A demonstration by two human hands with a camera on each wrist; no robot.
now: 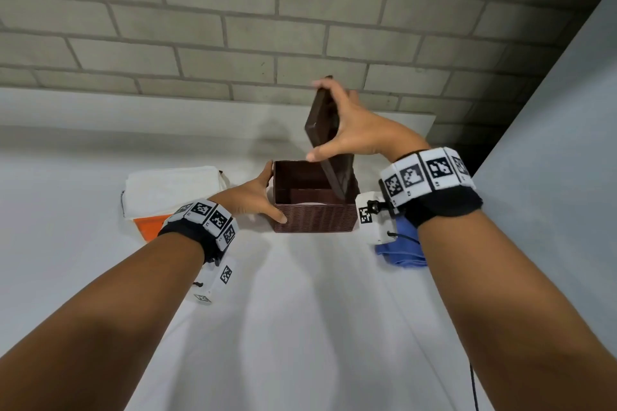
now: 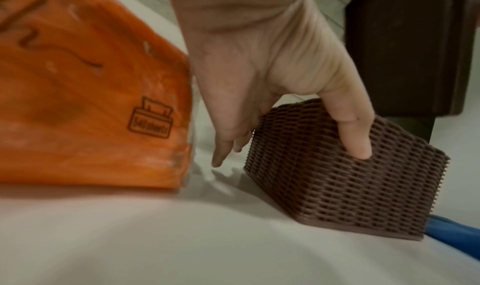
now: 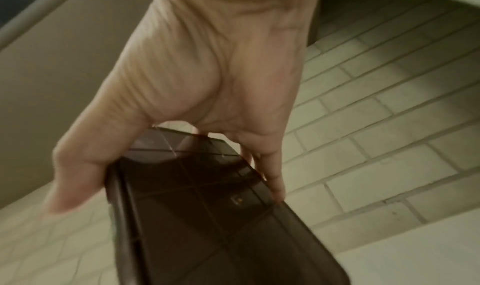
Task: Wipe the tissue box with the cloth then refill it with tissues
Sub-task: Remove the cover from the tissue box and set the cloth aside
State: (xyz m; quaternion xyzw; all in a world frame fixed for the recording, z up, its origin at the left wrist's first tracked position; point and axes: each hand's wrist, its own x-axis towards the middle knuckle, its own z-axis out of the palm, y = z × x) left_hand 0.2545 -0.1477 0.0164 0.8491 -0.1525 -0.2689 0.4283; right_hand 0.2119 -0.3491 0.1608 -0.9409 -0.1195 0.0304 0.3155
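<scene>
A brown woven tissue box (image 1: 314, 218) (image 2: 350, 178) stands open on the white table. My left hand (image 1: 257, 197) (image 2: 272, 84) grips its near left corner, thumb on the front wall and fingers on the left side. My right hand (image 1: 347, 130) (image 3: 202, 88) holds the box's dark brown lid (image 1: 329, 137) (image 3: 207, 217) tilted on edge above the box, thumb on one long edge and fingers on the other. A blue cloth (image 1: 402, 250) (image 2: 457, 234) lies to the right of the box. An orange and white tissue pack (image 1: 167, 193) (image 2: 85, 96) lies to its left.
A grey brick wall (image 1: 233, 20) rises behind the table. A pale grey panel (image 1: 561, 143) closes off the right side. Bare white tabletop (image 1: 300, 310) stretches between my forearms. A black cable (image 1: 474, 387) hangs at the lower right.
</scene>
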